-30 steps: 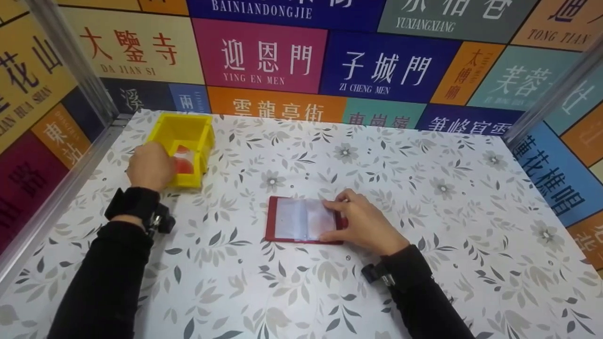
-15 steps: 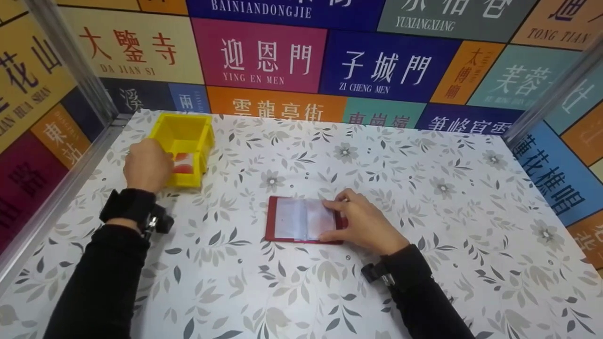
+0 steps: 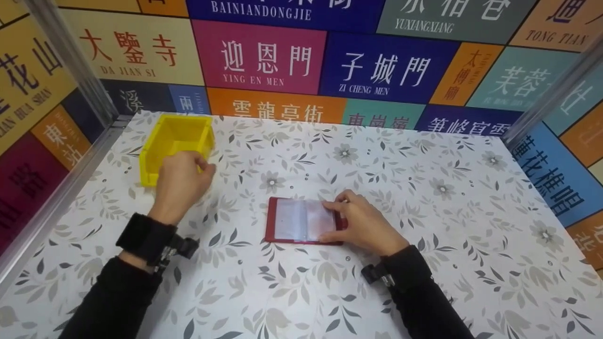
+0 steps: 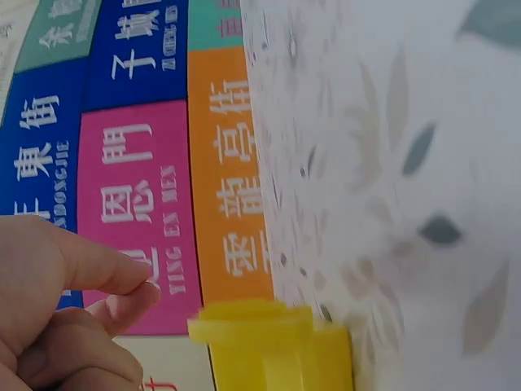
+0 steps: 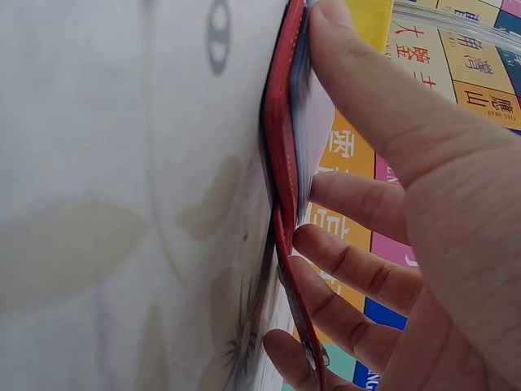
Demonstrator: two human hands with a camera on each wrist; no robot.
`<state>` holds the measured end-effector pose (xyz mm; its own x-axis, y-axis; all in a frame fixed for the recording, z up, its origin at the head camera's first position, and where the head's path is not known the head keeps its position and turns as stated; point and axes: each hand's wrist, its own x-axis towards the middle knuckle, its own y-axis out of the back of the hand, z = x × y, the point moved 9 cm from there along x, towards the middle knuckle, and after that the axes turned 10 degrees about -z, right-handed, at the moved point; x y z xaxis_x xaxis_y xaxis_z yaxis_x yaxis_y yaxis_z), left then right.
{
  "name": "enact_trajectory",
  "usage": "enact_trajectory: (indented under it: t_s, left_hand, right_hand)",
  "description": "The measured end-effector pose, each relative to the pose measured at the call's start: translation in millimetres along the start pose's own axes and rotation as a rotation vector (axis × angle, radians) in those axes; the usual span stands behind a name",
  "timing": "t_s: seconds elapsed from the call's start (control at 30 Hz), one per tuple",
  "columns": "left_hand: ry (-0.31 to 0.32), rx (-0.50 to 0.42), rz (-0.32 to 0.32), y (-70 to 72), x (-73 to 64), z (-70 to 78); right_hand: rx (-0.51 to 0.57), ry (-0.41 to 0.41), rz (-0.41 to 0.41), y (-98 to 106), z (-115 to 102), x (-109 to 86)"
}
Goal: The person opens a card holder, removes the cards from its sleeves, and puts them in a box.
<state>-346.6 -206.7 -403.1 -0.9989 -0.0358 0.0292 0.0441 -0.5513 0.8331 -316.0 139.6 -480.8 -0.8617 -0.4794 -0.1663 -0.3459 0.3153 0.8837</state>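
Note:
In the head view my left hand [image 3: 181,181] hovers at the front of a yellow bin [image 3: 150,162]. Its thumb and forefinger meet at the tips; whether something thin lies between them cannot be told. The left wrist view shows the same fingertips [image 4: 145,281] beside the bin's rim [image 4: 248,318]. On the table lies a small red card holder [image 3: 270,219], spread open at clear plastic sleeves [image 3: 289,219]. My right hand [image 3: 370,226] holds its right side, thumb on the sleeves. In the right wrist view, a red snap strap [image 5: 297,297] runs along the fingers.
A white tabletop with a leaf pattern [image 3: 301,292] carries both items. Behind it stands a wall of coloured sign panels [image 3: 264,56]. Metal-edged clear posts rise at the left [image 3: 89,80] and right [image 3: 541,94] corners.
My left hand has moved right from the bin's left side to across its front. The red-and-white card seen in the bin earlier is out of sight. The right hand and card holder stay put.

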Motion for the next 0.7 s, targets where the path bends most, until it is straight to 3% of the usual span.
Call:
enact_trajectory:
  t_s: [0.13, 0.33, 0.53, 0.7]
  left_hand:
    - [-0.097, -0.001, -0.092, -30.4, -16.8, 39.5]
    - [-0.148, 0.003, -0.228, -82.0, -36.5, 82.8]
    - [-0.271, 0.007, -0.256, -119.9, -44.2, 112.6]
    - [-0.300, 0.004, -0.302, -143.6, -44.4, 124.5]
  right_hand:
    - [-0.018, 0.018, 0.009, 1, -2, -0.5]
    - [-0.023, 0.002, 0.000, 1, -2, -0.4]
    - [-0.032, 0.011, 0.009, 2, -2, 0.4]
    - [-0.036, 0.034, 0.027, 2, -3, 0.1]
